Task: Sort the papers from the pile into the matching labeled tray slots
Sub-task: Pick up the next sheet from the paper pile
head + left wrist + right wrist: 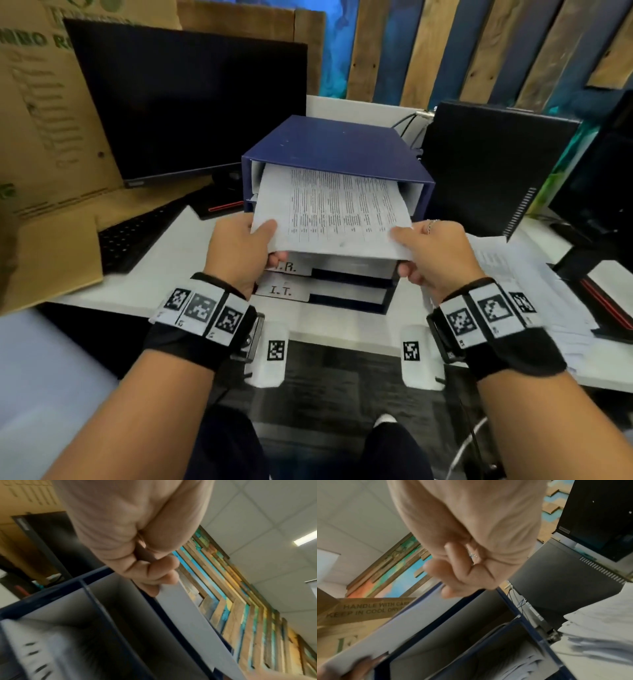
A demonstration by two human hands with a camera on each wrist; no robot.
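Observation:
A printed sheet of paper (pixel 337 209) with dense table text is held by both hands, its far edge inside the top slot of a dark blue stacked tray (pixel 342 147). My left hand (pixel 245 241) pinches its near left corner, thumb on top. My right hand (pixel 428 246) pinches the near right corner the same way. Below the sheet, slot labels (pixel 286 291) read "I.T." and a partly hidden one ending in "R." The left wrist view shows fingers (pixel 159 573) under the paper's edge (pixel 188 615). In the right wrist view fingers (pixel 453 574) curl under the sheet (pixel 393 632).
A pile of papers (pixel 520 274) lies on the white desk to the right of the tray. A black monitor (pixel 191 102), keyboard (pixel 133 233) and cardboard box (pixel 44 120) stand left; a black computer case (pixel 496 161) stands right.

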